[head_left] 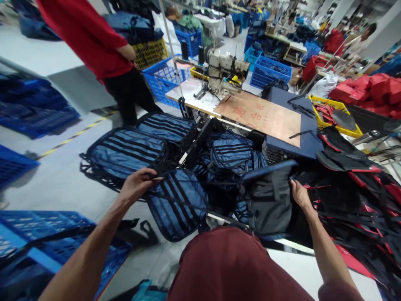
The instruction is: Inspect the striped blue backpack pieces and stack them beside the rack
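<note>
My left hand [139, 184] is closed in a pinch at the upper left edge of a blue panel [178, 202] with black stripes and a black border. My right hand [300, 194] grips the upper right edge of a dark grey fabric backpack piece [269, 202] with a blue edge. A thin black strap stretches between the two pieces; whether they are joined cannot be made out. Between my hands, more blue striped pieces [233, 152] lie heaped in a dark-edged recess. Beyond my left hand rest similar blue striped panels [128, 148].
A sewing machine [227, 69] stands ahead on a table, with a brown board [260, 117] beside it. Black and red bag pieces [354, 200] pile up on the right. A blue crate [65, 234] sits at lower left. A person in a red shirt [90, 37] stands at upper left.
</note>
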Demonstrator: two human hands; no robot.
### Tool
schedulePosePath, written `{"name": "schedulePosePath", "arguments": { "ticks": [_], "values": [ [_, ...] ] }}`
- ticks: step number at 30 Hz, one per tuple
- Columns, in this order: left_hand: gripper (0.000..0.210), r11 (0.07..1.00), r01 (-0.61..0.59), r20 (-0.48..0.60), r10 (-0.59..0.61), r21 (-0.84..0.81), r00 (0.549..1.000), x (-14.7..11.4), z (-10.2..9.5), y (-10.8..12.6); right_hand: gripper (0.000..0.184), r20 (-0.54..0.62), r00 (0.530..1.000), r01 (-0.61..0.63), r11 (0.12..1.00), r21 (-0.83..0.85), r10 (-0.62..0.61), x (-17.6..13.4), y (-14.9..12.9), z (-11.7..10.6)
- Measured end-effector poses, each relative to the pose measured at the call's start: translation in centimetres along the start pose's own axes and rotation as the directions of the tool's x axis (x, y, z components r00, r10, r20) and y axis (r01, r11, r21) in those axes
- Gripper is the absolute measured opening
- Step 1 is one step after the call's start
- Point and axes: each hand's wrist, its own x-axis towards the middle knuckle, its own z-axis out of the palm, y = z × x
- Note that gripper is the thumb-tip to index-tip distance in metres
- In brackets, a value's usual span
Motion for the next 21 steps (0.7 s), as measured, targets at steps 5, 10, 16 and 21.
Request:
{"name": "schedulePosePath", "arguments": {
  "ticks": [5,10,16,21],
  "values": [
    [0.083,0.967,-0.255,-0.05,0.256,0.025,0.965,-1.4,4.9,2.0,0.077,-0.087,0.995,0.086,0.9,0.428,-0.054,-3.0,-4.3,-0.3],
    [0.074,0.895,-0.137,0.283,0.275,-0.425,0.919,-8.6,16.6,11.6,0.061,-0.215,0.964,0.248,0.826,0.507,-0.157,-8.9,-11.7,3.5],
    [0.056,0.808,-0.105,0.408,0.4,-0.58,0.821,-12.4,23.6,18.7,0.045,-0.207,0.828,0.545,0.66,0.517,-0.522,-15.9,-13.7,8.7],
    [0.048,0.896,-0.256,0.539,0.426,-0.363,0.726,-14.0,23.1,19.5,0.049,-0.001,0.847,0.407,0.647,0.645,-0.532,-14.9,-11.9,5.5]
  ]
}}
